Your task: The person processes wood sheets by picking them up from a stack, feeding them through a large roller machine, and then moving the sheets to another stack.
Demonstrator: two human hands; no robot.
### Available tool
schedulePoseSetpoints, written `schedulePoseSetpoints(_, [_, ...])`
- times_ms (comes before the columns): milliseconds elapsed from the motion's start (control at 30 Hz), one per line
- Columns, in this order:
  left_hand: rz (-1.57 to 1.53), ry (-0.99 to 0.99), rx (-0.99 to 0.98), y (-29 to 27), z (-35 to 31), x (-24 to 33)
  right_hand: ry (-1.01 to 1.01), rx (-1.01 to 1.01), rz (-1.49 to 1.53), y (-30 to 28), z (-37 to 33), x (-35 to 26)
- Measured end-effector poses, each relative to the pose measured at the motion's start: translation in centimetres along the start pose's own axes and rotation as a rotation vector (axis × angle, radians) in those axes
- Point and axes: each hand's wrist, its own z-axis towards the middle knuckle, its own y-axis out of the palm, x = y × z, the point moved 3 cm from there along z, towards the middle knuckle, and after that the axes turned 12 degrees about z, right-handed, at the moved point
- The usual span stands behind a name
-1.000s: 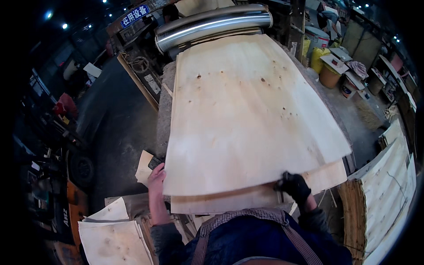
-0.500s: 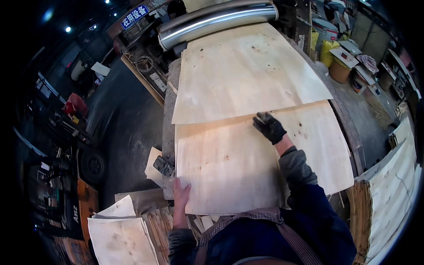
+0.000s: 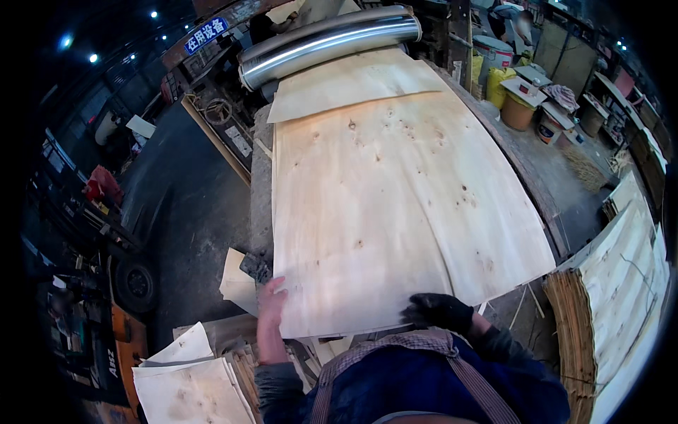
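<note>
A large pale wood veneer sheet (image 3: 353, 233) with brown knots lies on the machine table in front of me. Beyond it, a second veneer sheet (image 3: 346, 85) reaches up to a shiny metal roller (image 3: 332, 44), its near edge overlapping the pile. My bare left hand (image 3: 270, 311) is at the near left corner of the pile, fingers loosely apart and slightly blurred. My right hand (image 3: 443, 312), in a dark glove, lies over the near edge with its fingers stretched out toward the left. Neither hand visibly grips anything.
Veneer offcuts (image 3: 194, 389) are piled at the lower left, and a tall veneer stack (image 3: 614, 304) stands at the right. A forklift wheel (image 3: 136, 283) is at the left. Buckets and a yellow sack (image 3: 500, 85) stand far right. Someone is behind the roller.
The upper veneer sheet has moved away toward the roller, uncovering more of the sheet below. My right hand has come back from mid-sheet to the near edge. My left hand stays near the corner.
</note>
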Motion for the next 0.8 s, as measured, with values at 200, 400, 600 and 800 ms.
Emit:
schedulePoseSetpoints(200, [-0.477, 0.049, -0.16, -3.8, -3.5, 10.2, -0.152, 0.194, -0.125, -4.4, -3.2, 2.4])
schedulePoseSetpoints(400, [-0.627, 0.134, -0.099, -6.0, -5.0, 12.1, -0.278, 0.338, -0.098, -4.3, -5.6, 1.6])
schedulePoseSetpoints(600, [-0.559, 0.066, -0.026, -4.8, -5.2, 7.6, -0.416, 0.492, -0.266, -2.9, -6.9, -0.1])
schedulePoseSetpoints(800, [-0.615, 0.077, -0.093, 0.5, 0.2, 3.7, -0.528, 0.408, -0.193, -2.5, -2.9, -6.3])
